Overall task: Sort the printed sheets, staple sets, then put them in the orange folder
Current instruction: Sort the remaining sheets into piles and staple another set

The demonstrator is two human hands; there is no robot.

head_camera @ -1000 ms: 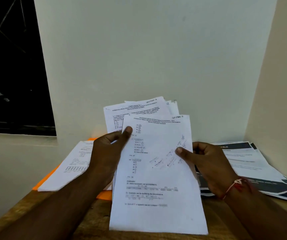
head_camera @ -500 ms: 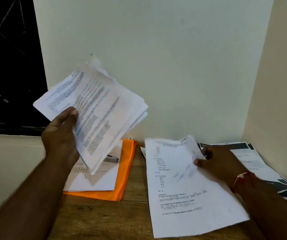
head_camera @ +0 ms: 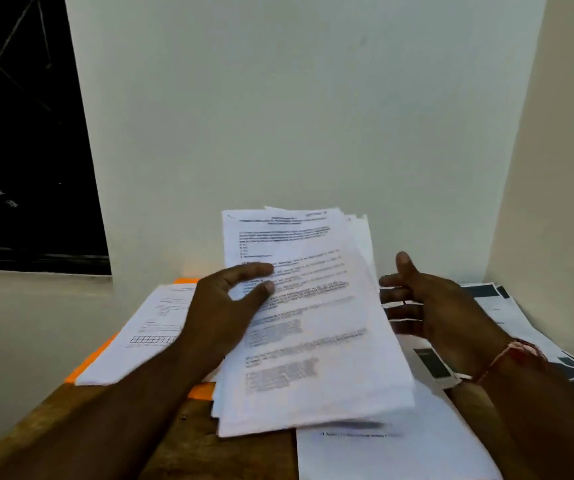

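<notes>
My left hand (head_camera: 223, 306) grips a thick stack of printed sheets (head_camera: 309, 327) by its left edge, thumb on top, holding it above the middle of the table. My right hand (head_camera: 427, 303) is just right of the stack with fingers spread and relaxed, holding nothing. A single printed sheet (head_camera: 392, 452) lies on the table below the stack. The orange folder (head_camera: 86, 362) lies at the left, mostly covered by a set of printed sheets (head_camera: 147, 330).
The wooden table (head_camera: 209, 455) stands in a corner, with a white wall close behind and a cream wall at the right. Dark-printed papers (head_camera: 507, 306) are spread at the right. A dark window is at the upper left.
My right hand laid the single sheet on the table and let go. My left hand swung the stack up to the left, then brought it back down to the middle over that sheet.
</notes>
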